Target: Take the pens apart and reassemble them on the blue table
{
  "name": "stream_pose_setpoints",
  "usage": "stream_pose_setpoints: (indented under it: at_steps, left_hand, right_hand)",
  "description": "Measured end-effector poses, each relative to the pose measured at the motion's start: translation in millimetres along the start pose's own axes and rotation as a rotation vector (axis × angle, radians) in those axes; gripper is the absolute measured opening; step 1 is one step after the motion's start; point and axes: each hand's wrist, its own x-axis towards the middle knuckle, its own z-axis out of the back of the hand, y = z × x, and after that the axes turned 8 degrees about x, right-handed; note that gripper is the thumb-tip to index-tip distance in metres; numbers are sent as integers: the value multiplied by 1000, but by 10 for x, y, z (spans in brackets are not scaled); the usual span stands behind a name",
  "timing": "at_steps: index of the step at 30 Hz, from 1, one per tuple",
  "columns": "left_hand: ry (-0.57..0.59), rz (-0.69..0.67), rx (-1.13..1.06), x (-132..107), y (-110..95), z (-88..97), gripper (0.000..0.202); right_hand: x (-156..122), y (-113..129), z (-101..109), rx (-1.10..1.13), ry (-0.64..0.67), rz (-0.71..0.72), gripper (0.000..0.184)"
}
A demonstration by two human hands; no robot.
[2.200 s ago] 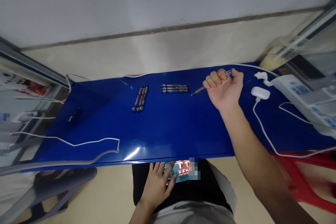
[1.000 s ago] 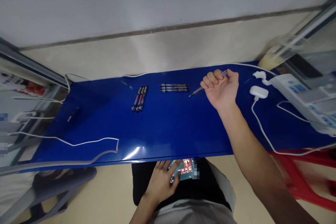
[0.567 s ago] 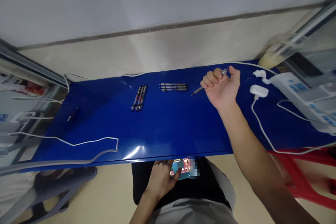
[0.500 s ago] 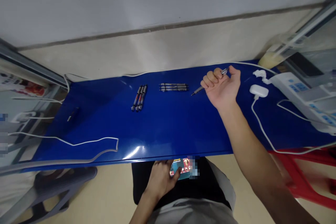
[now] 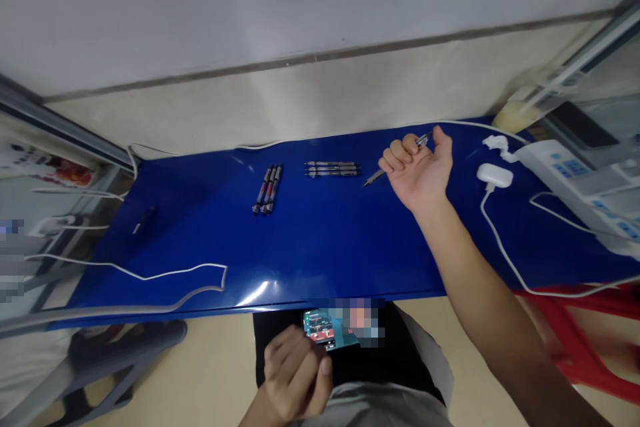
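My right hand (image 5: 415,170) lies palm-up over the blue table (image 5: 310,247), its fingers curled around a slim pen-shaped metal tool (image 5: 379,175) whose fine tip points left. Two small bundles of similar tools lie just left of it: one crosswise (image 5: 331,169), the other slanted (image 5: 267,190). Below the table edge, my left hand (image 5: 295,373) is curled at the lower corner of a smartphone (image 5: 325,328) over my lap. Part of the phone's screen is blurred out.
A white earbud case (image 5: 494,175) on a white cable lies right of my right hand. A white keyed device (image 5: 575,183) sits at the table's right end. A loose white cable (image 5: 150,273) lies at the front left, and a small dark item (image 5: 144,220) lies at the left.
My left hand has dropped closer to my body, and the phone has shifted left and tilted. My right hand has moved slightly left, still holding the tool.
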Motion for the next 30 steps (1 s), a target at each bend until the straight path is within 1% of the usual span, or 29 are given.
stream_pose_setpoints:
  at_steps: [1,3,4,6,7,8,11,12,14,15,17,19,21,23,25,28,30]
  left_hand:
    - [-16,-20,-18,110,33,57,17]
    - [-101,-35,7,384,149,136,17]
    - [-106,-37,43,541,225,154,17]
    - [-184,-22,92,878,386,138,20]
    - [-193,-2,113,1051,464,104,23]
    - [-172,28,130,1223,538,54,27]
    - [-115,134,79,1692,728,-172,40]
    - [-90,148,60,1820,780,-261,43]
    - [-36,150,33,2006,863,-438,41]
    - [-6,137,17,2059,892,-521,39]
    - [38,143,-28,2083,923,-665,39]
    - [70,180,-78,2023,924,-772,41]
    - [110,214,-123,1931,909,-840,41]
    - [153,238,-196,1856,893,-876,42]
    - [199,294,-324,1825,888,-892,46]
    - [263,454,-588,1848,904,-894,61]
    - [297,561,-763,1877,930,-888,65]
  right_hand:
    - [-11,-24,-9,-3,2,-11,52]
    - [-34,-77,-26,-9,10,-32,51]
    - [-44,-104,-32,-11,16,-42,50]
    - [-55,-154,-36,-13,28,-58,49]
    - [-56,-175,-33,-14,34,-63,48]
    - [-55,-192,-28,-14,39,-66,48]
    - [-44,-226,-8,-19,52,-81,46]
    - [-40,-233,-1,-20,58,-89,45]
    - [-34,-241,8,-15,70,-94,43]
    - [-32,-244,11,-10,73,-88,43]
    - [-28,-249,16,4,68,-68,43]
    - [-25,-255,21,8,51,-62,43]
    - [-24,-263,26,-3,32,-82,44]
    - [-28,-272,26,-15,25,-99,45]
    - [-34,-283,21,-11,31,-105,46]
    - [-43,-300,16,-4,42,-115,47]
    - [-47,-312,17,-12,44,-119,46]
